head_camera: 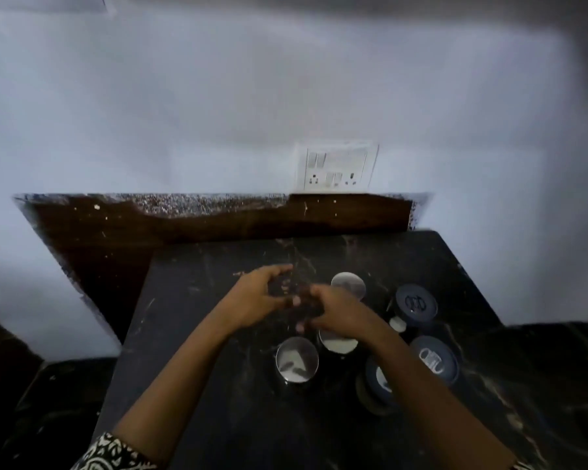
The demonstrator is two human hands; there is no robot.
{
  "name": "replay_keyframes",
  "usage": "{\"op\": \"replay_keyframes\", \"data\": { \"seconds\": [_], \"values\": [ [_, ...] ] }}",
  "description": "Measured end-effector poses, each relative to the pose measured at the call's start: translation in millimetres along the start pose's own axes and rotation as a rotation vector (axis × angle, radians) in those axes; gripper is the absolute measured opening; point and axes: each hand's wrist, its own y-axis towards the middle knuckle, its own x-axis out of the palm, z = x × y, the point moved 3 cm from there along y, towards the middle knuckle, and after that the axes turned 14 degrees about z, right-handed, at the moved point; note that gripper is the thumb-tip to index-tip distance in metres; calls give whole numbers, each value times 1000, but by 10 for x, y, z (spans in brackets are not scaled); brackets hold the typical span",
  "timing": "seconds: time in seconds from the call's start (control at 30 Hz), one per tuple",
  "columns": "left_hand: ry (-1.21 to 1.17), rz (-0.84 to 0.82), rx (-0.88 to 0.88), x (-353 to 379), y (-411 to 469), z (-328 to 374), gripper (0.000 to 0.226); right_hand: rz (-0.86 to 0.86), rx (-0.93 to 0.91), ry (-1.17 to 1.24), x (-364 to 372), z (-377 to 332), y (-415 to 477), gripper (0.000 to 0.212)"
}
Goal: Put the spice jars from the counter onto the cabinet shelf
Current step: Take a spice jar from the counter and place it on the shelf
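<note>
Several spice jars stand on the black marble counter [218, 334], seen from above. Two have steel lids [348, 284] [297, 359], and a third pale lid [338, 344] is half hidden under my right wrist. Three jars with dark blue lids [416, 303] [435, 359] [377, 381] stand to the right. My left hand [262, 296] and my right hand [333, 312] meet above the counter's middle. Both curl their fingers around a dark jar [294, 293] between them, which is blurred and hard to make out. The cabinet shelf is out of view.
A white wall with a switch and socket plate [336, 167] rises behind the counter, above a dark brown backsplash [218, 218]. A small white cap [398, 323] lies among the blue-lidded jars. Lower dark surfaces flank the counter on both sides.
</note>
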Motion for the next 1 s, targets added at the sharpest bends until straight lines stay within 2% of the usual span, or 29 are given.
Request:
{"op": "replay_keyframes", "data": {
  "seconds": [0.1, 0.17, 0.27, 0.47, 0.57, 0.67, 0.83, 1.0],
  "values": [
    [107, -224, -4, 307, -196, -244, 78, -153, -108, -441, 398, 248, -81, 71],
    [178, -291, -20, 499, -289, -414, 96, -220, -160, -625, 592, 383, -121, 90],
    [210, -288, -69, 801, -339, -707, 115, -215, -180, -599, 778, 505, -149, 98],
    [108, -145, -100, 1064, -391, -886, 99, -134, -211, -538, 824, 577, -123, 91],
    [66, -71, -75, 947, -350, -851, 93, -90, -204, -411, 688, 549, -96, 91],
    [-80, -13, -30, 662, -266, -651, 86, 1, -141, -76, 343, 442, -91, 88],
    [-337, 76, 33, 105, -93, -45, 70, 74, -54, 340, -398, 147, -142, 81],
    [-462, 183, 152, -297, 82, 688, 57, 165, -103, 629, -1060, -97, -160, 74]
  ]
}}
